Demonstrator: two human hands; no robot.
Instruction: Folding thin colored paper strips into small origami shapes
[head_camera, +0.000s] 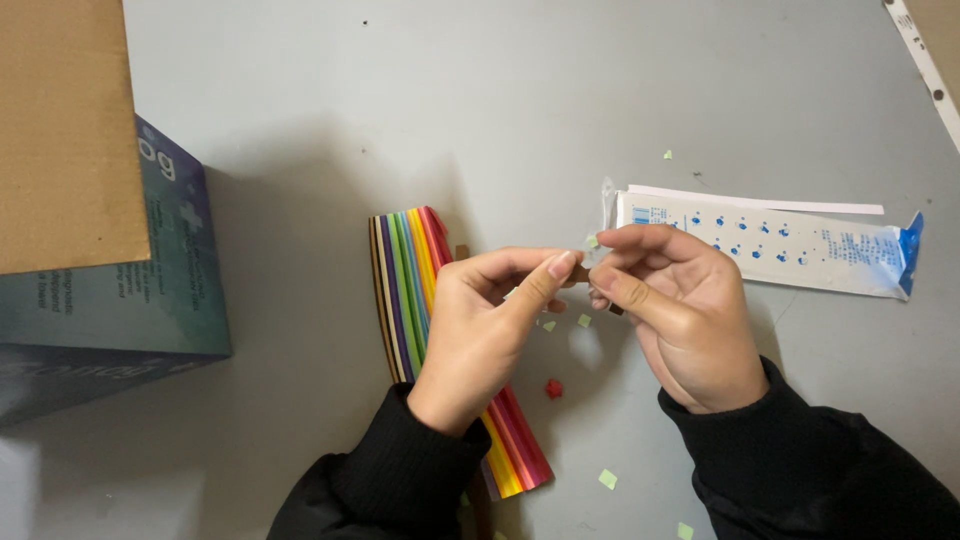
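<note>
Both hands meet above the grey worktop (520, 110), fingertips pressed together around a small brown paper strip (581, 272) that is mostly hidden between them. The left hand (490, 325) has thumb and forefinger closed on its left end; the right hand (670, 310) pinches the other end, fingers curled tight, with a pale green scrap at the tips. Under the left hand lies a fanned stack of rainbow paper strips (405, 290). A tiny red folded star (553, 389) rests on the worktop below the hands, among green paper scraps (607, 479). A white and blue plastic wrapper (800, 250) lies just beyond the right hand. A dark carton (110, 300) stands at far left.
</note>
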